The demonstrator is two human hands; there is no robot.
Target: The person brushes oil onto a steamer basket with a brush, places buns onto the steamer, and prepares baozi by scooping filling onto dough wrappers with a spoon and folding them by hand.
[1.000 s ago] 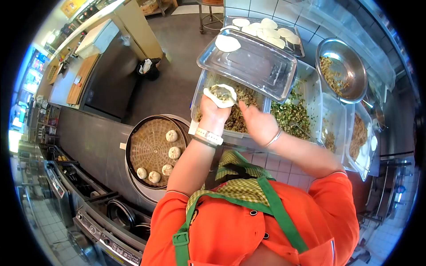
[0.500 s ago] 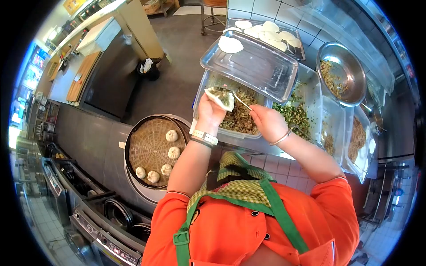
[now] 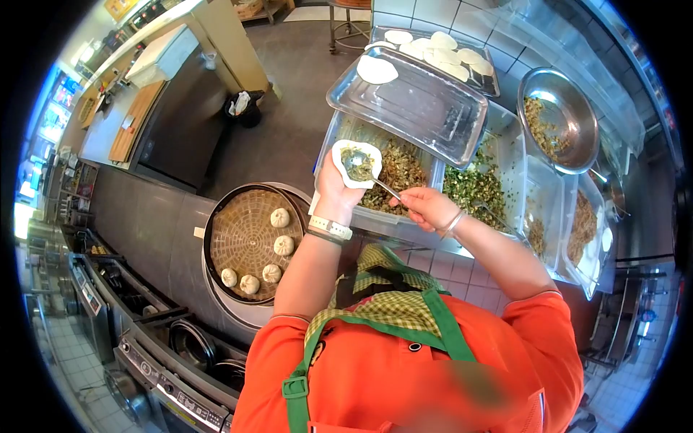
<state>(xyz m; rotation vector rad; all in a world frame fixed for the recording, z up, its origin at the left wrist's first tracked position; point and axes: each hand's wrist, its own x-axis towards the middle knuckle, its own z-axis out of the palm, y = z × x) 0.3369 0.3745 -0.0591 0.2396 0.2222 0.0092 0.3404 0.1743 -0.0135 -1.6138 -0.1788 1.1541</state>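
Observation:
My left hand (image 3: 337, 191) cups a round white dough wrapper (image 3: 375, 154) from below, its fingers hidden beneath it. Chopped filling (image 3: 352, 156) lies in the middle of the wrapper. My right hand (image 3: 431, 208) grips the handle of a metal spoon (image 3: 388, 189), and the spoon's bowl rests on the filling inside the wrapper. Both hands are above a clear plastic tub of brown minced filling (image 3: 401, 169). Beside it is chopped green filling (image 3: 473, 184). To the left, several pleated buns (image 3: 284, 245) sit along the right and lower part of a round steamer basket (image 3: 238, 216).
A metal tray (image 3: 411, 101) with one wrapper lies across the tubs. Behind it, another tray holds several wrappers (image 3: 437, 52). A steel bowl (image 3: 577, 133) with some filling stands at right, near more tubs (image 3: 538, 191). A black bin (image 3: 247, 115) is on the floor.
The wrapper in my left hand has turned from tilted to facing up, showing its filling. My right hand has moved slightly down and right, with the spoon now pressed into the wrapper.

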